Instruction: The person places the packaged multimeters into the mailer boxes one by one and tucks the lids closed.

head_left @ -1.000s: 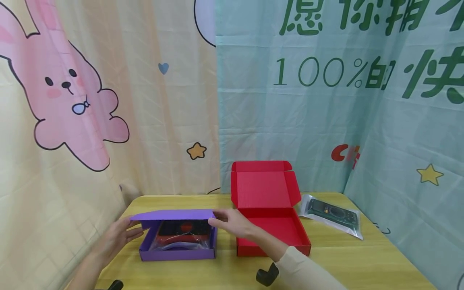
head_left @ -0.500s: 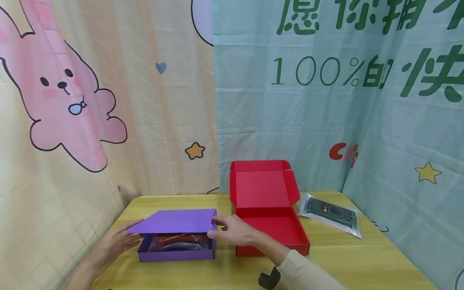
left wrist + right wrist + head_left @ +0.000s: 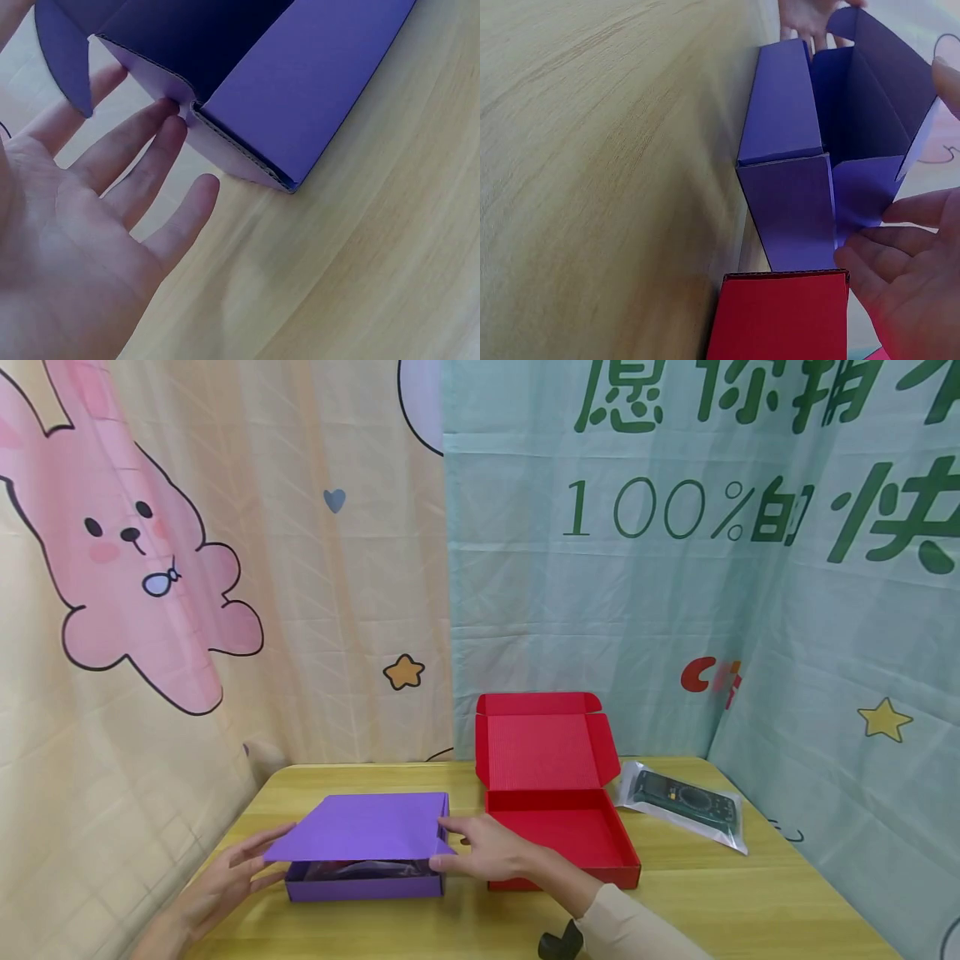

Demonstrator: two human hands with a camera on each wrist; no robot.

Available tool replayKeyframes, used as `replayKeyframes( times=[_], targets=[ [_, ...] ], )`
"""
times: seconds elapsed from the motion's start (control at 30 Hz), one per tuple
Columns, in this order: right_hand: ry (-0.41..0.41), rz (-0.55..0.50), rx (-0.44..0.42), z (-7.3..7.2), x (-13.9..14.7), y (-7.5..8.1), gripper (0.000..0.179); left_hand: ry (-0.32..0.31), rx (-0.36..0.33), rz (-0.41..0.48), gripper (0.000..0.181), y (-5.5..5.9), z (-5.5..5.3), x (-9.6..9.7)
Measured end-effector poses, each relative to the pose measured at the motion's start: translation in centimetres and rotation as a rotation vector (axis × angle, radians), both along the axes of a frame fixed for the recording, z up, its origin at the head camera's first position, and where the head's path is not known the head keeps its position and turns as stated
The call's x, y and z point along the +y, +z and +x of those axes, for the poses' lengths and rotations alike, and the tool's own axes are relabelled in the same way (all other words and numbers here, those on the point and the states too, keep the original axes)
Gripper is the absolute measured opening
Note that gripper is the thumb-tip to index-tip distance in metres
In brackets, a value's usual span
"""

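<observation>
A purple cardboard box (image 3: 367, 889) sits on the table, its lid (image 3: 367, 827) tilted partway down over the front. Through the front gap shows part of a dark and reddish item in a clear plastic bag (image 3: 367, 869). My left hand (image 3: 221, 887) is at the box's left side, fingers extended; in the left wrist view its fingertips (image 3: 176, 124) meet the side wall. On the other side, my right hand (image 3: 483, 847) has its fingers against the right wall and a lid side flap (image 3: 866, 191), its thumb near the lid's edge.
A red cardboard box (image 3: 551, 752) stands open just right of the purple one, lid raised behind. Farther right lies a dark multimeter in a clear bag (image 3: 686, 797). A black object (image 3: 561, 941) shows at the front below my right sleeve. Printed curtains (image 3: 337, 610) back the table.
The purple lid has swung down toward the front, covering more of the bagged item. Both hands have lowered slightly along with it, staying at the box's sides.
</observation>
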State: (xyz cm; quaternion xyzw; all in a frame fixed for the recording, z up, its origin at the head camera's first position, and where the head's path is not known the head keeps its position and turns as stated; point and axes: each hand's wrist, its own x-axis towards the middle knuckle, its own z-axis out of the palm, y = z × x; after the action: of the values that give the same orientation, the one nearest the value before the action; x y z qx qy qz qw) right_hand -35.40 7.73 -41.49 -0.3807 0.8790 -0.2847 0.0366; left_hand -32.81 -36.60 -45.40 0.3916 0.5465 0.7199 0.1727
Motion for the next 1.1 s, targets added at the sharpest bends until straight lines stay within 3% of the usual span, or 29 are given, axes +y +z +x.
replayKeyframes(
  times=[0.13, 0.2, 0.27, 0.43, 0.5, 0.6, 0.73, 1.1],
  targets=[
    [0.011, 0.009, -0.022, 0.1, -0.1, -0.2, 0.091, 0.012, -0.021, -0.034, 0.052, 0.1, 0.1, -0.3],
    [0.012, 0.012, -0.025, 0.1, -0.2, -0.3, 0.092, 0.057, -0.024, -0.065, 0.05, 0.2, 0.3, -0.2],
    [0.008, -0.001, -0.019, 0.1, -0.3, -0.5, 0.087, 0.177, -0.004, -0.131, 0.046, 0.3, 0.4, 0.1],
    [-0.049, -0.052, 0.024, 0.1, -1.1, -0.8, 0.065, 0.567, 0.051, -0.346, 0.035, 0.5, 0.6, 1.6],
    [-0.073, -0.064, 0.04, 0.1, -1.3, -0.9, 0.061, 0.66, 0.047, -0.39, 0.036, 0.5, 0.7, 2.0],
    [-0.089, -0.083, 0.045, 0.2, -1.5, -1.0, 0.057, 0.745, 0.038, -0.43, 0.037, 0.6, 0.7, 2.2],
    [-0.098, -0.084, 0.039, 0.2, -1.6, -1.1, 0.055, 0.777, 0.045, -0.453, 0.036, 0.7, 0.8, 2.2],
    [-0.094, -0.05, 0.13, 0.2, -1.5, -1.8, 0.05, 0.684, 0.101, -0.442, 0.033, 0.4, 0.7, 1.8]
  ],
)
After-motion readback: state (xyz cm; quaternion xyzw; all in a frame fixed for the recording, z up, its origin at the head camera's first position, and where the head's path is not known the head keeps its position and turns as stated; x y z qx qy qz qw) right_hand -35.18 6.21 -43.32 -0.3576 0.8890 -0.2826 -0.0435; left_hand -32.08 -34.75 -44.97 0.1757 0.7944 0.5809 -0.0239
